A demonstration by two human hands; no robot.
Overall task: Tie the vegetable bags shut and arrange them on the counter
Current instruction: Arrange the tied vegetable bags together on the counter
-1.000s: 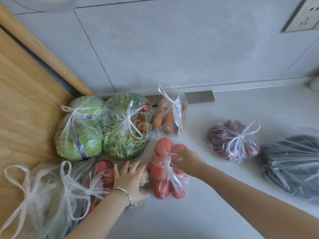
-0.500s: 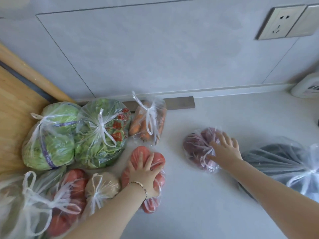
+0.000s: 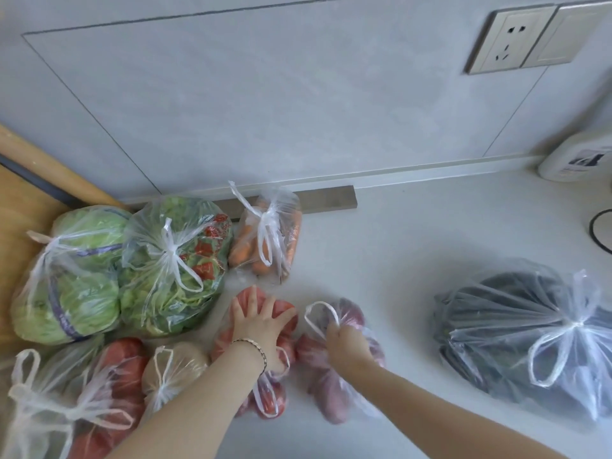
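Purple bag (image 3: 331,405) — my right hand (image 3: 347,346) clenches its knot; I should slide it snug beside the tomato bag (image 3: 286,314) — my left hand (image 3: 260,326) presses that steady, fingers flat.

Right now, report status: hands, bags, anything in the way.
Left hand flat on tomato bag. Right hand grips purple vegetable bag by its knot. Dark bag lies apart to the right.

We press our left hand (image 3: 260,323) flat on the tomato bag (image 3: 270,399), and our right hand (image 3: 344,342) grips the purple bag (image 3: 331,405) just beside it.
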